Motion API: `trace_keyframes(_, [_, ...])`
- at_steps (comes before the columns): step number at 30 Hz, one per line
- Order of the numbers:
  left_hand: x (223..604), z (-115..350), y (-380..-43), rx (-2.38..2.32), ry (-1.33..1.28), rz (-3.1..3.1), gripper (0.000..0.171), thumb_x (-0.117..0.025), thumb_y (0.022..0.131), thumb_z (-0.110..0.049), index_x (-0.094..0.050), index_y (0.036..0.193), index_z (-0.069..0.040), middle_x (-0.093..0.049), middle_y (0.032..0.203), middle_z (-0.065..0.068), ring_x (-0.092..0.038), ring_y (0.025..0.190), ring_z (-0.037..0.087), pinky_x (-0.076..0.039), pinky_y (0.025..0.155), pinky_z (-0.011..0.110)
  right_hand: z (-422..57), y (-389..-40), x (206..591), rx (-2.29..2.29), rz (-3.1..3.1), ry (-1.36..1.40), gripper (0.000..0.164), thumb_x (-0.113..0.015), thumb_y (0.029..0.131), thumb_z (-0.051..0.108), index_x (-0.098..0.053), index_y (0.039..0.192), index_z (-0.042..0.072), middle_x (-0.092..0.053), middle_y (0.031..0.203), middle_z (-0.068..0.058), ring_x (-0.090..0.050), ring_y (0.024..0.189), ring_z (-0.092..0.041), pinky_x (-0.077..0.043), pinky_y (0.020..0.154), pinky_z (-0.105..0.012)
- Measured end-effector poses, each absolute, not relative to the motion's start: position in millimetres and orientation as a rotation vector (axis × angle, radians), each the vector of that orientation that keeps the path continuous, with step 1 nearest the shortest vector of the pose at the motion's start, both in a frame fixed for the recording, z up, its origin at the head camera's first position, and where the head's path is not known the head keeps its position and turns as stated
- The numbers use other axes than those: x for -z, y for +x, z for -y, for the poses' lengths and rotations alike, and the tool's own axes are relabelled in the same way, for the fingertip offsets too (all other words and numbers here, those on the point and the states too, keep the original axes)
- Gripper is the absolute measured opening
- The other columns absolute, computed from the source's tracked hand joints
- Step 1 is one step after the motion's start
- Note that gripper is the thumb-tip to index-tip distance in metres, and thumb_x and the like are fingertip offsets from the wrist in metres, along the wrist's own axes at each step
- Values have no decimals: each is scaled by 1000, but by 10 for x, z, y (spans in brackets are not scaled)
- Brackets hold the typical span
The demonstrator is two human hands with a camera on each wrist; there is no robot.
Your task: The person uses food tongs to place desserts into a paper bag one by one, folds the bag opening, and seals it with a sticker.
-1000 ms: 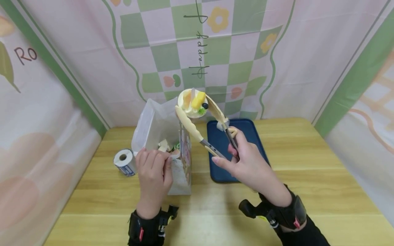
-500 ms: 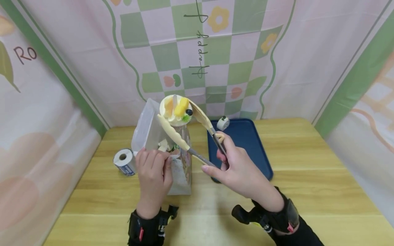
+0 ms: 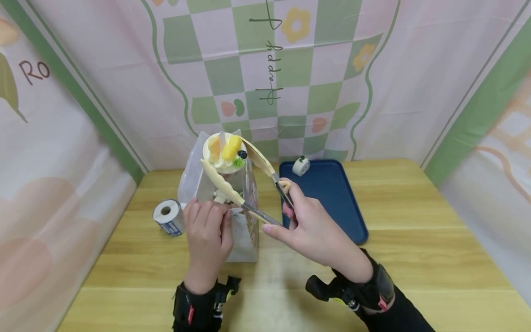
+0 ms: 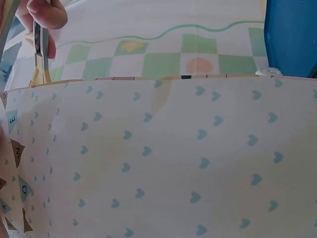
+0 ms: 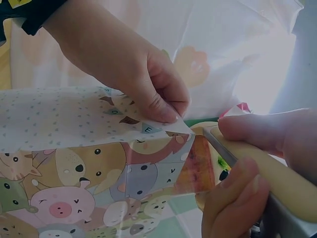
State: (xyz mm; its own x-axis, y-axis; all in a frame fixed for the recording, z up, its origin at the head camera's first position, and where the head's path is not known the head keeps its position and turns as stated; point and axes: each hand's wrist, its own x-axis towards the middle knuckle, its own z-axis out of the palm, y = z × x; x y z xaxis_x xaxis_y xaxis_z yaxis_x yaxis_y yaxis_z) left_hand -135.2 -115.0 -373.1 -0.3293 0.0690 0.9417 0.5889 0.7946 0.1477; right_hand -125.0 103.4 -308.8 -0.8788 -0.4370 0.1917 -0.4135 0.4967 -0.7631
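Note:
My left hand (image 3: 207, 240) pinches the near rim of a white paper bag (image 3: 244, 242) that stands upright with its mouth open. The right wrist view shows cartoon animals on the bag's side (image 5: 59, 183). My right hand (image 3: 317, 230) holds a pair of tongs (image 3: 224, 184) with cream-coloured tips and metal arms. Between the tips is a small round cake (image 3: 224, 159) topped with white cream, yellow and orange fruit and a dark berry. From the head view, it appears over the bag's mouth. Something whitish (image 3: 220, 197) shows inside the bag, partly hidden by the tongs and my left hand.
A dark blue tray (image 3: 332, 207) lies right of the bag, with a small white roll cake (image 3: 300, 166) near its far left corner. Left of the bag stands a roll of labels (image 3: 168, 219). Printed cloth (image 3: 323, 92) hangs behind the wooden table.
My right hand has moved left and slightly down with the tongs and cake, from the bag's right side to over its mouth. The left hand stays on the rim.

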Motion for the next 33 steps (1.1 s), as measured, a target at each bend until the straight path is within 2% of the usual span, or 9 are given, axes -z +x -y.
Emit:
trace_keyframes(9, [3720,1135,-1350,561,-500,1898,24,-54,96,-17,-58,77,-3,-56,73,8,-46,74,27,-36,89,50,-988,-1338,3031,1323,-2689,-764,62,-74,86,37,-37,132,18,-45,76,-1,-40,46,-7,-37,46,-24])
trace_keyframes(13, [3724,1133,-1351,565,-498,1903,19,-56,93,-14,-58,78,-3,-56,73,8,-46,75,28,-36,90,50,-980,-1372,2999,1288,-2685,-750,60,-73,86,41,-38,129,18,-47,77,-1,-44,47,-8,-38,45,-25])
trace_keyframes(21, [3714,1130,-1361,564,-502,1870,27,-52,97,-19,-57,76,-3,-53,71,8,-44,73,28,-36,90,50,-994,-1384,2949,1261,-2721,-702,64,-77,81,43,-40,127,19,-52,82,-2,-49,53,-11,-43,50,-26])
trace_keyframes(28, [3713,1138,-1373,574,-505,1855,27,-52,98,-19,-59,78,-3,-56,73,8,-45,73,27,-35,90,49,-1124,-1368,2989,1320,-2695,-623,54,-74,83,47,-42,113,17,-51,83,-3,-47,53,-13,-41,50,-26])
trace_keyframes(33, [3727,1143,-1361,584,-497,1869,30,-51,99,-22,-58,77,-3,-58,74,8,-45,73,27,-35,92,49,-1250,-1398,3061,1375,-2704,-579,63,-73,83,48,-40,126,17,-51,85,-5,-47,53,-13,-42,47,-27])
